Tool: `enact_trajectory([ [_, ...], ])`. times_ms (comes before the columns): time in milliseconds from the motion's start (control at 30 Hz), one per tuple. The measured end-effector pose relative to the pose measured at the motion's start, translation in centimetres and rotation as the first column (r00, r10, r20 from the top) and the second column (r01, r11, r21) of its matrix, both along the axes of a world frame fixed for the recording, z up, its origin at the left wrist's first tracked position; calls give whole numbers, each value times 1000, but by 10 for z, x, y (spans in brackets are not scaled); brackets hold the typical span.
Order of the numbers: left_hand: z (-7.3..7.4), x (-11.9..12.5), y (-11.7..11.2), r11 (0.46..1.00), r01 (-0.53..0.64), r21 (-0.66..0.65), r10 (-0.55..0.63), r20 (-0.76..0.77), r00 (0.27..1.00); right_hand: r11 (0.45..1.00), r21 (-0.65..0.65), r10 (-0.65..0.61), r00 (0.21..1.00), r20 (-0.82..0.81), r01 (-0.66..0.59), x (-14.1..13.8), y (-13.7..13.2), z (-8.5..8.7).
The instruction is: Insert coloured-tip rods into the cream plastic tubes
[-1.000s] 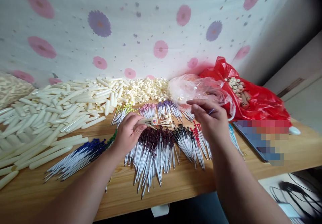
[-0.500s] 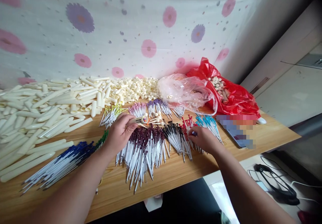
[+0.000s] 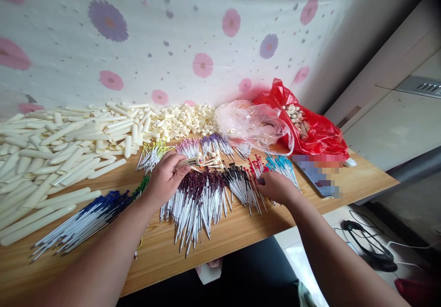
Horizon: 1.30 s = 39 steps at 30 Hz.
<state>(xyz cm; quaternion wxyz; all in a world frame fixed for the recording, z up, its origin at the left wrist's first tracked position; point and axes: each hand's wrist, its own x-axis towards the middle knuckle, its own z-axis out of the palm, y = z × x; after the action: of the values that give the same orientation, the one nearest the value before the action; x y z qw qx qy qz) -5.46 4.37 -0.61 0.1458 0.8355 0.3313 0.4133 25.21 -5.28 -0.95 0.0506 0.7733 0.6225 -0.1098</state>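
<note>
My left hand [image 3: 170,173] is closed around a cream slotted pen barrel [image 3: 195,161]; small coloured parts show in its open end, which points right. Below it lies a fan of pen refills with dark maroon tops [image 3: 203,187]. My right hand [image 3: 277,186] is low over the red-topped refills [image 3: 257,165], thumb and fingers pressed together. What sits in that pinch, if anything, is hidden. To its left are black-topped refills [image 3: 237,180], and light-blue-topped refills [image 3: 280,167] lie just behind it. A few cream plunger-like pieces [image 3: 214,161] lie past the barrel.
Long cream pen tubes [image 3: 69,137] and short slotted barrels [image 3: 184,119] are heaped at the back left. Blue-topped refills [image 3: 93,215] lie front left. A clear bag [image 3: 251,123], a red bag [image 3: 320,139] and a phone [image 3: 312,173] occupy the right of the wooden table [image 3: 227,238].
The view has shifted slightly. The right hand stays at the red-topped refills, with its fingers a little lower among them. My left hand still holds the barrel in nearly the same spot.
</note>
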Motion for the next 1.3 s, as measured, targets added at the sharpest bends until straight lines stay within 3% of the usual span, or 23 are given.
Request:
enact_trajectory([
  [500, 1, 0, -1, 1000, -22, 9, 22, -33, 999, 997, 22, -80, 996, -31, 81, -5, 1, 1],
  [667, 0, -1, 1, 1000, -3, -3, 3, -1, 1000, 982, 111, -127, 972, -198, 151, 1, 1, -2],
  [800, 0, 0, -1, 991, 30, -132, -17, 104, 994, 959, 211, -84, 900, -427, 189, -4, 3, 10],
  [867, 0, 2, -5, 964, 78, -256, -31, 183, 983, 940, 274, 29, 753, -657, 202, -17, 10, 18],
  [933, 1, 4, -9, 913, 160, -375, -58, 269, 961, 923, 305, 183, 428, -885, 236, -37, 20, 26],
  [1000, 3, 6, -14, 859, 256, -442, -95, 354, 930, 924, 302, 292, 77, -953, 236, -62, 33, 32],
  [1033, 4, 6, -16, 841, 287, -459, -98, 393, 914, 930, 302, 313, -20, -949, 211, -75, 39, 34],
  [1100, 6, 7, -19, 794, 343, -502, -101, 447, 889, 935, 315, 334, -112, -936, 160, -99, 49, 35],
  [1200, 5, 9, -21, 722, 384, -575, -60, 502, 863, 941, 328, 339, -164, -927, 89, -126, 60, 33],
  [1300, 3, 10, -20, 715, 364, -597, 12, 531, 847, 941, 335, 338, -205, -918, 53, -139, 66, 29],
])
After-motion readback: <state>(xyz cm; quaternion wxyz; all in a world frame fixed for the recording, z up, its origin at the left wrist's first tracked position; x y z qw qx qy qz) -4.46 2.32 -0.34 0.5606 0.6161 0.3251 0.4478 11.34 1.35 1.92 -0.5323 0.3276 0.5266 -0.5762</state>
